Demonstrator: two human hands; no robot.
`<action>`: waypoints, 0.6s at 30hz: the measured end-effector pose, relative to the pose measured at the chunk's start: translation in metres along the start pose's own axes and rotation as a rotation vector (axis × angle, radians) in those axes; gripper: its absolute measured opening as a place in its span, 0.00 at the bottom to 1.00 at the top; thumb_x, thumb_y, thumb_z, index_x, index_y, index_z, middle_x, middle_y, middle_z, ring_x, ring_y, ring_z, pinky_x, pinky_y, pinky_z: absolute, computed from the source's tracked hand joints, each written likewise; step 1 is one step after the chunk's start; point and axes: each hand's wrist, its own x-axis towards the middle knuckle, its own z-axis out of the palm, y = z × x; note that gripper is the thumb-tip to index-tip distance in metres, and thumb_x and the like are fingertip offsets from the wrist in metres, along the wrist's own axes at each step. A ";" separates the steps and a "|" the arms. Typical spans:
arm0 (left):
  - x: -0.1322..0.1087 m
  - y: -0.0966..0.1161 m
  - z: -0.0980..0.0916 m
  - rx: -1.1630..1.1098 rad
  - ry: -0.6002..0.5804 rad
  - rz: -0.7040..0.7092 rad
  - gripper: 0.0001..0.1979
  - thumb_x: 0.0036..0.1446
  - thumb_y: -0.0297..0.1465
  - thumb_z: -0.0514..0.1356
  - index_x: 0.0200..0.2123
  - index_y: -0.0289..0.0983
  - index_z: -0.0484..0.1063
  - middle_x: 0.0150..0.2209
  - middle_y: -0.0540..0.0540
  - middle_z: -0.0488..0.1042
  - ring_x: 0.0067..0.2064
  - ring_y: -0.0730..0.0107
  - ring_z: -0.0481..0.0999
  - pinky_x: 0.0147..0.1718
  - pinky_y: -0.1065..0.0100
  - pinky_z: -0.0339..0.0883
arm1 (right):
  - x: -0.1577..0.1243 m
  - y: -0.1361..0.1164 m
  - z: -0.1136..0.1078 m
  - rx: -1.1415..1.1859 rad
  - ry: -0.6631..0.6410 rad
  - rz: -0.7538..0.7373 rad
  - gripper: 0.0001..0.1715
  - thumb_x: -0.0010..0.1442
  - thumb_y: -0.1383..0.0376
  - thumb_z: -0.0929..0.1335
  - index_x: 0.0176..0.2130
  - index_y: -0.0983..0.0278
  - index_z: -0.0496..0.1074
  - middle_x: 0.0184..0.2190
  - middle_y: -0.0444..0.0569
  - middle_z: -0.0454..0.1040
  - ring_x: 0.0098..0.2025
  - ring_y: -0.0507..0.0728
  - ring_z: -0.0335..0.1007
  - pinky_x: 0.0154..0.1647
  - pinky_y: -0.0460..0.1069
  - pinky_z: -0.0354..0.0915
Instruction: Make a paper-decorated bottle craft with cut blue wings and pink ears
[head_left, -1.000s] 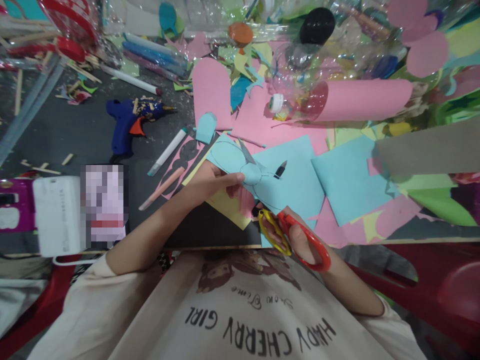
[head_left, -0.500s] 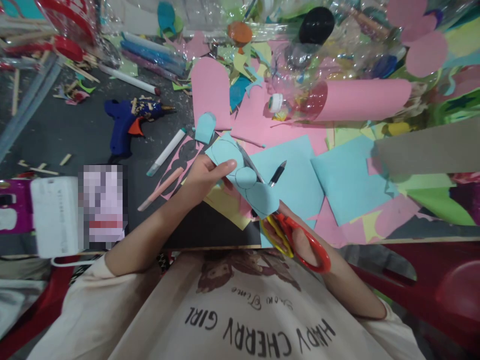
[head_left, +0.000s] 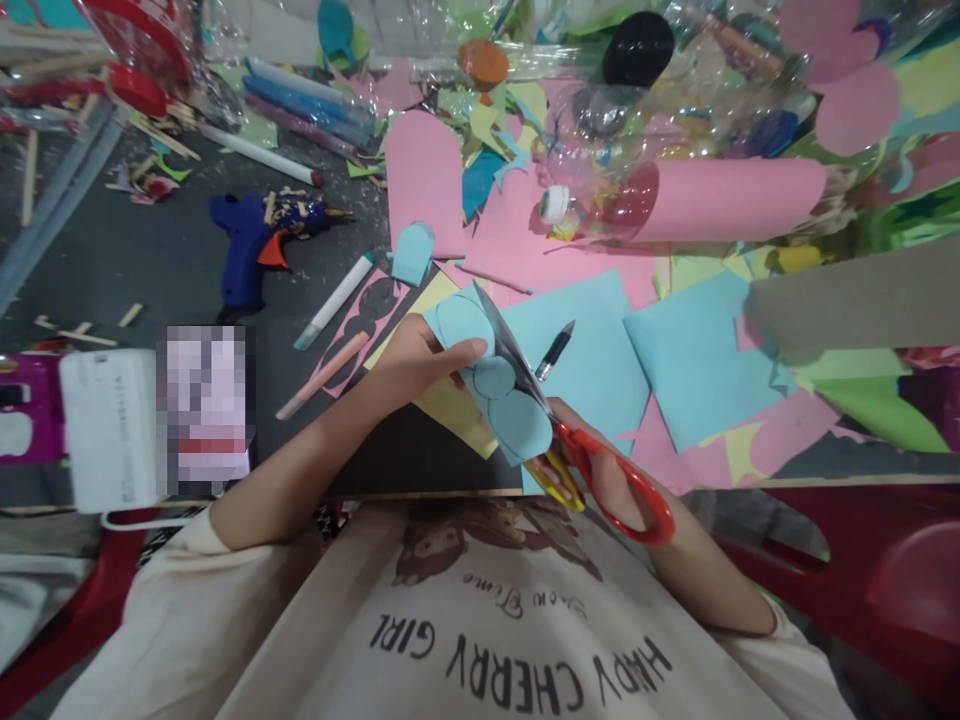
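My left hand (head_left: pixel 420 365) pinches a light blue paper cut-out (head_left: pixel 491 385) with pencilled rounded outlines and holds it up over the table edge. My right hand (head_left: pixel 600 470) grips red and yellow scissors (head_left: pixel 592 470) through the handle loops. The scissor blades (head_left: pixel 510 345) lie along the right edge of the cut-out, pointing away from me. A larger light blue sheet (head_left: pixel 592 360) lies on the table right behind it.
A blue glue gun (head_left: pixel 259 240), markers (head_left: pixel 334 300), a small knife (head_left: pixel 555 350), pink sheets (head_left: pixel 720 200), clear plastic bottles (head_left: pixel 600 130) and many paper scraps cover the dark table. A white box (head_left: pixel 109 430) stands at my left. Red chairs (head_left: pixel 862 570) flank me.
The blue piece has come free of the larger sheet and my left hand has turned it. The scissor blades have travelled further up along its edge.
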 end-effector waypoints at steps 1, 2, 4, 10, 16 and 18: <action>0.000 -0.001 0.000 0.006 -0.004 0.008 0.17 0.43 0.41 0.65 0.17 0.37 0.63 0.17 0.50 0.68 0.21 0.72 0.71 0.21 0.70 0.69 | 0.000 0.002 0.000 0.042 -0.006 -0.005 0.43 0.55 0.29 0.54 0.51 0.58 0.61 0.27 0.42 0.60 0.25 0.52 0.54 0.27 0.50 0.62; 0.001 -0.002 -0.001 0.007 -0.005 0.021 0.17 0.43 0.42 0.65 0.18 0.37 0.64 0.18 0.50 0.68 0.22 0.71 0.71 0.22 0.70 0.70 | 0.001 0.004 0.000 0.077 -0.009 -0.009 0.42 0.55 0.30 0.56 0.50 0.59 0.61 0.26 0.41 0.59 0.24 0.51 0.52 0.25 0.49 0.59; 0.002 -0.003 -0.002 0.012 -0.003 0.057 0.18 0.43 0.43 0.65 0.17 0.37 0.63 0.17 0.50 0.67 0.22 0.71 0.71 0.22 0.69 0.69 | 0.001 0.008 0.000 0.103 -0.005 -0.018 0.41 0.56 0.31 0.58 0.49 0.59 0.62 0.25 0.40 0.59 0.22 0.50 0.50 0.22 0.48 0.53; 0.001 -0.005 -0.002 0.035 -0.001 0.050 0.17 0.44 0.43 0.63 0.16 0.37 0.64 0.17 0.51 0.68 0.21 0.72 0.70 0.22 0.71 0.67 | 0.000 0.013 0.000 0.103 0.056 -0.003 0.43 0.53 0.30 0.60 0.49 0.60 0.63 0.24 0.38 0.56 0.21 0.48 0.47 0.20 0.47 0.47; 0.001 -0.006 -0.003 -0.007 0.007 0.042 0.17 0.44 0.43 0.63 0.16 0.36 0.67 0.16 0.50 0.68 0.20 0.74 0.67 0.22 0.71 0.62 | -0.002 0.014 0.001 0.119 0.084 0.013 0.43 0.53 0.31 0.61 0.51 0.59 0.63 0.24 0.38 0.55 0.21 0.48 0.46 0.20 0.46 0.44; 0.002 -0.008 -0.003 -0.016 -0.004 0.041 0.17 0.45 0.42 0.63 0.17 0.35 0.68 0.17 0.50 0.69 0.21 0.73 0.68 0.22 0.71 0.62 | -0.002 0.015 0.001 0.102 0.094 0.009 0.42 0.53 0.31 0.61 0.50 0.59 0.63 0.24 0.38 0.56 0.22 0.48 0.46 0.20 0.46 0.45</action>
